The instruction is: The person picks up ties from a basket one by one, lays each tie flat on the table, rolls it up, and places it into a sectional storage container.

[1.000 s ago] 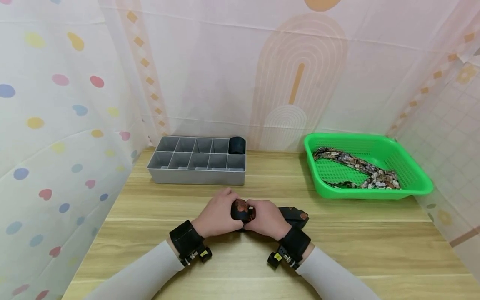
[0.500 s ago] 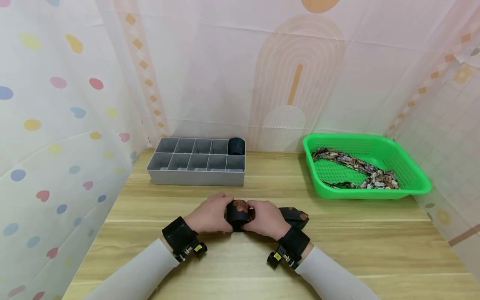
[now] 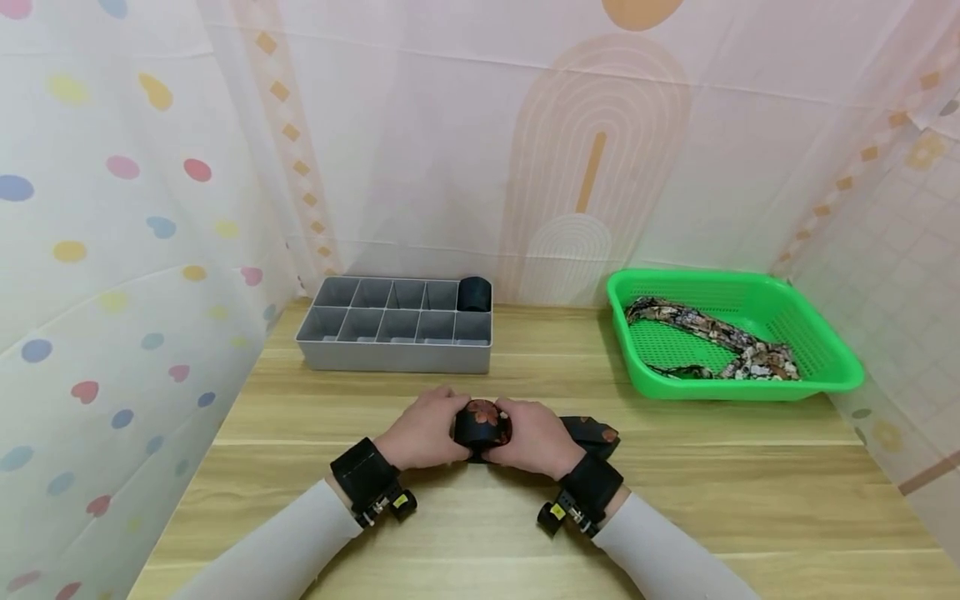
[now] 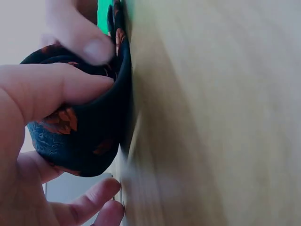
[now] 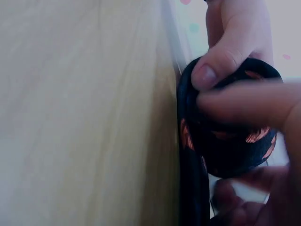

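A dark necktie with orange flowers lies on the table, partly wound into a roll (image 3: 482, 425). Its loose end (image 3: 591, 435) stretches out flat to the right, beyond my right hand (image 3: 536, 437). From the left, my left hand (image 3: 426, 430) grips the roll, thumb at its near side. My right hand holds the opposite side in the same way. In the left wrist view the thumb presses into the open side of the rolled necktie (image 4: 80, 146). The right wrist view shows the coil (image 5: 235, 153) standing on edge on the tabletop, with the strip running out from beneath it.
A grey divided box (image 3: 397, 357) stands at the back left, with a dark rolled piece (image 3: 474, 294) in its back right compartment. To the back right, a green basket (image 3: 750, 387) holds a patterned fabric strip (image 3: 697, 325). Printed curtains (image 3: 420, 150) border the table.
My left hand has shifted slightly left and opened its hold a little, then closed in on the roll again. More of the roll shows between the hands. My right hand has barely moved.
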A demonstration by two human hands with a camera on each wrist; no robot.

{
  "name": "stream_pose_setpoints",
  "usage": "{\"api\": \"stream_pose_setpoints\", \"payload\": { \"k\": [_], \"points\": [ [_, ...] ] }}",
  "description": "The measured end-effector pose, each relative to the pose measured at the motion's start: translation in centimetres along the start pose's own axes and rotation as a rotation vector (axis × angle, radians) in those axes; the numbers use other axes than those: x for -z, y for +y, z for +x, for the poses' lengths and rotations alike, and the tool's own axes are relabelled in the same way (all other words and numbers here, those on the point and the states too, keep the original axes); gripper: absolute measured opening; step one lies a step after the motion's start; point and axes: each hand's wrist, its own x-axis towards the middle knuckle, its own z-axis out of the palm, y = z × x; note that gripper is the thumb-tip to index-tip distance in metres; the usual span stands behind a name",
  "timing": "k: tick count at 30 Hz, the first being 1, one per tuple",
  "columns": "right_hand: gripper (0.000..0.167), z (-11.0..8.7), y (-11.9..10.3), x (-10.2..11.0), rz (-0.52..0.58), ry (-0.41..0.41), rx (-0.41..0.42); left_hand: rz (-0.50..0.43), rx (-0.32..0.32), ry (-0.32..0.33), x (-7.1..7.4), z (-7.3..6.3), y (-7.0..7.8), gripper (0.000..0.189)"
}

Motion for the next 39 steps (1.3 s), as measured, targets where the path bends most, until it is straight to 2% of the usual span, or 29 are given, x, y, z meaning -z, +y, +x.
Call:
{"api": "stream_pose_setpoints", "payload": {
  "k": [4, 11, 14, 17, 20, 25, 30, 34, 39],
  "points": [
    [0.048, 0.0, -0.1, 0.1, 0.078, 0.034, 0.048, -0.019, 0.022, 0.005, -0.1, -0.1, 0.1, 0.047],
    [0.038, 0.0, -0.1, 0.9, 0.108, 0.112, 0.028, -0.081, 0.077, 0.035, 0.1, 0.0, 0.2, 0.049],
    [0.036, 0.1, 0.1, 1.1, 0.111, 0.099, 0.013, -0.088, 0.081, 0.075, 0.3, 0.1, 0.2, 0.051],
    [0.034, 0.1, 0.2, 1.0, 0.114, 0.046, -0.008, -0.08, 0.059, 0.113, 0.5, 0.0, 0.3, 0.051],
    [0.036, 0.1, 0.0, 0.5, 0.076, 0.008, -0.027, -0.08, 0.019, 0.138, 0.5, 0.0, 0.7, 0.049],
    [0.041, -0.2, -0.5, -0.4, -0.1, 0.061, -0.011, -0.096, -0.01, 0.147, -0.1, -0.1, 1.3, 0.044],
    [0.036, -0.3, -0.7, -0.4, -0.149, 0.078, -0.002, -0.105, -0.001, 0.119, -0.1, -0.1, 1.4, 0.046],
    [0.034, -0.2, -0.6, -0.4, -0.13, 0.067, 0.002, -0.104, -0.006, 0.049, 0.1, 0.0, 0.8, 0.058],
    [0.035, -0.1, -0.2, -0.4, -0.091, 0.042, -0.011, -0.085, 0.036, -0.036, 0.4, 0.4, -0.3, 0.069]
  ]
}}
